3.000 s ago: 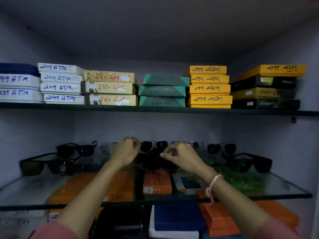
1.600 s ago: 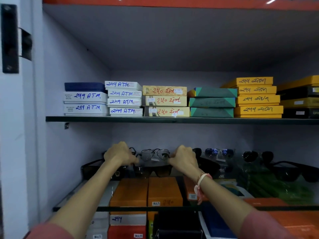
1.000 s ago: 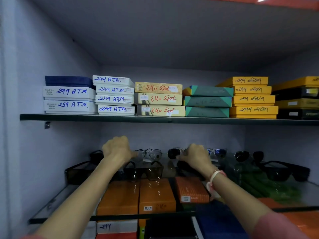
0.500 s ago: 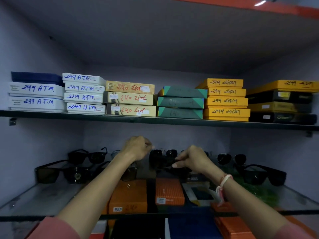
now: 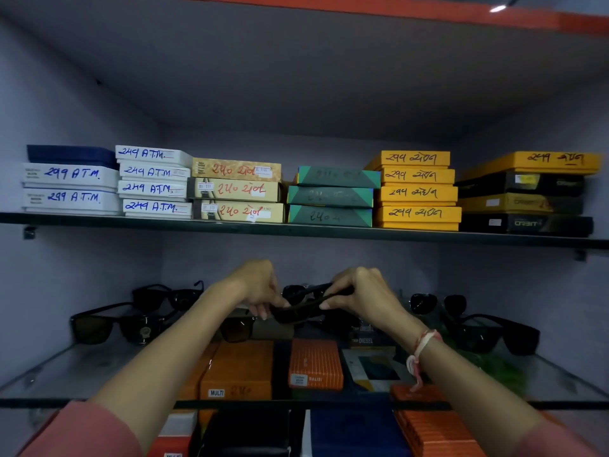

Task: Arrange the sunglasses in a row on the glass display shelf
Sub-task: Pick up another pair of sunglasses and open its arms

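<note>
Both my hands hold one black pair of sunglasses [image 5: 301, 311] above the middle of the glass display shelf [image 5: 79, 367]. My left hand [image 5: 255, 286] pinches its left end, and my right hand [image 5: 362, 291] grips its right end and temple arm. More dark sunglasses stand on the shelf: a large pair [image 5: 108, 326] at the far left, a pair behind it [image 5: 168, 296], a brown-lensed pair [image 5: 239, 328] under my left wrist, a round-lensed pair [image 5: 436, 303] and a chunky black pair [image 5: 494, 334] on the right.
The upper shelf [image 5: 296, 230] carries stacks of white, beige, green, yellow and black boxes. Orange and blue boxes [image 5: 314, 364] show through the glass from the shelf below. Side walls close the alcove left and right.
My hands came together at the shelf's middle and lifted a black pair off the glass; it now hangs tilted between them. The camera view shifted slightly.
</note>
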